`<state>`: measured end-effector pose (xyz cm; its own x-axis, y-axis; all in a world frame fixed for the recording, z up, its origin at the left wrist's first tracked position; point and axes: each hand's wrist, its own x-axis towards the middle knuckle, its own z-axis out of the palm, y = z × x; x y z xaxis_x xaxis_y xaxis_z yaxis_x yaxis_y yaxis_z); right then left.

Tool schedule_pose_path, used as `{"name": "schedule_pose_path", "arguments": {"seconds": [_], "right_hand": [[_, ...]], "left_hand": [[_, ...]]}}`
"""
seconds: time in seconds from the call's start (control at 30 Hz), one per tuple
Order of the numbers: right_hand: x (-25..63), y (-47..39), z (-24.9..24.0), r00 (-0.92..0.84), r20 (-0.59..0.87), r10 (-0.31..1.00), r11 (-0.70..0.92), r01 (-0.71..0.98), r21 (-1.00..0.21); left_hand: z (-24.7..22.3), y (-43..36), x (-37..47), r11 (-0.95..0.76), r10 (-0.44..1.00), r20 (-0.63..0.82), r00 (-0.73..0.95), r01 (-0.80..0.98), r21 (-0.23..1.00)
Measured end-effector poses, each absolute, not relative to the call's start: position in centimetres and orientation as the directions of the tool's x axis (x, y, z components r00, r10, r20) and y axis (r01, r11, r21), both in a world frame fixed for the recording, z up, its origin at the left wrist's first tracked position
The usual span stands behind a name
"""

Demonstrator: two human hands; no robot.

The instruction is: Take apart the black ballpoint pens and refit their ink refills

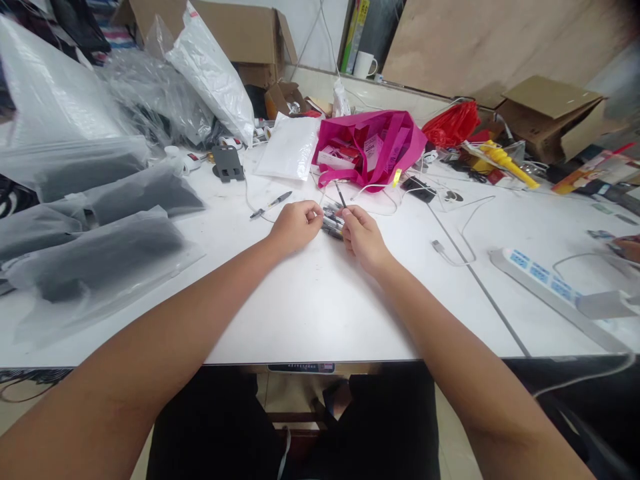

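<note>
My right hand (363, 235) is closed around a slim dark pen (341, 195), its end pointing up and away from me. Just left of it, my left hand (296, 225) has thumb and forefinger pinched together; whatever may be between them is too small to make out. Between and under both hands lies a small bunch of pens (332, 220), clear and dark, partly hidden by my fingers. Another pen (271, 205), grey and dark, lies alone on the white table (310, 307), beyond my left wrist.
Grey-filled plastic bags (110, 253) cover the table's left side. Behind my hands are a white packet (289, 145) and a magenta bag (400, 143) holding boxes. A power strip (545, 277) and loose cable (470, 250) lie right. Another person's hand (629, 248) shows at the right edge.
</note>
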<state>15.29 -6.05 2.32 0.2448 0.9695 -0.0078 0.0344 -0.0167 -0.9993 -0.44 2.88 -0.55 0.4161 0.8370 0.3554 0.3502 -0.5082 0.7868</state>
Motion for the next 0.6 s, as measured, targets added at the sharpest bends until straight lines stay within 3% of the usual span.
{"name": "schedule_pose_path", "arguments": {"seconds": [0.1, 0.23, 0.4, 0.6], "right_hand": [[15.2, -6.1, 2.3, 0.232, -0.001, 0.973, -0.014, 0.056, -0.998], [15.0, -6.1, 2.3, 0.192, -0.002, 0.981, -0.018, 0.083, -0.996], [14.7, -6.7, 2.8, 0.057, -0.095, 0.994, -0.096, 0.004, -0.995], [14.9, -7.0, 3.2, -0.08, -0.194, 0.978, -0.2, -0.089, -0.976]], "left_hand": [[-0.4, 2.9, -0.1, -0.477, 0.846, 0.39, 0.364, 0.186, 0.859], [0.5, 2.2, 0.3, -0.237, 0.886, 0.246, 0.394, -0.073, 0.969], [1.6, 1.3, 0.6, 0.002, 0.897, 0.086, 0.434, -0.199, 0.98], [2.0, 0.9, 0.6, 0.114, 0.884, 0.019, 0.468, -0.254, 0.961]]}}
